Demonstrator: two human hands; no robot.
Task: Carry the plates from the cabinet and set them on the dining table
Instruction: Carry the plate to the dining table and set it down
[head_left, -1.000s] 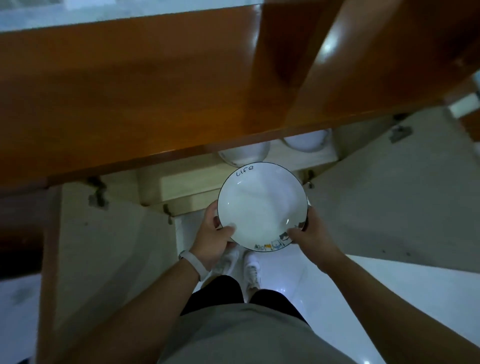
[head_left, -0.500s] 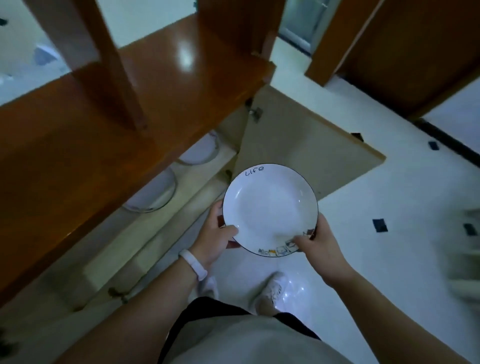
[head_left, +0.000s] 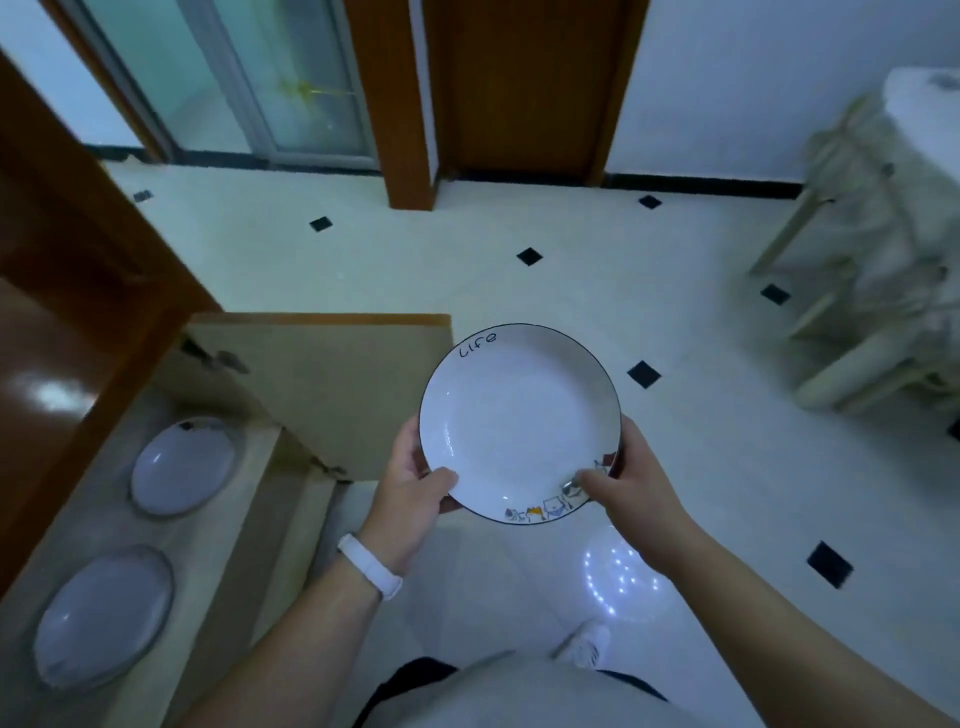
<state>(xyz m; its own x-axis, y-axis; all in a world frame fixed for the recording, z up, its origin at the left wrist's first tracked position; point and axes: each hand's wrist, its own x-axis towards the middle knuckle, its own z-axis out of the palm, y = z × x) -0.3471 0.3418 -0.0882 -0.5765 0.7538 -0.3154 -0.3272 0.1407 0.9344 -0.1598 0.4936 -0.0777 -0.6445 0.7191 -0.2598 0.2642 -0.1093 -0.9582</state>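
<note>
I hold a white plate (head_left: 519, 421) with a thin dark rim, the word "Life" and small cartoon figures, level over the floor in front of me. My left hand (head_left: 415, 483) grips its left edge, thumb on top. My right hand (head_left: 631, 483) grips its right edge, thumb on the rim. Two more white plates (head_left: 182, 465) (head_left: 104, 613) lie on the shelf of the open cabinet (head_left: 249, 519) at my lower left.
The cabinet door (head_left: 322, 384) stands open to the left of the plate. White tiled floor (head_left: 519, 234) with black insets spreads ahead. A wooden door frame (head_left: 395, 104) and glass door stand at the back. Pale chairs (head_left: 872, 270) are at the right.
My view has turned right, away from the cabinet toward the open floor. The plate stays in both hands. The cabinet has slid to my left.
</note>
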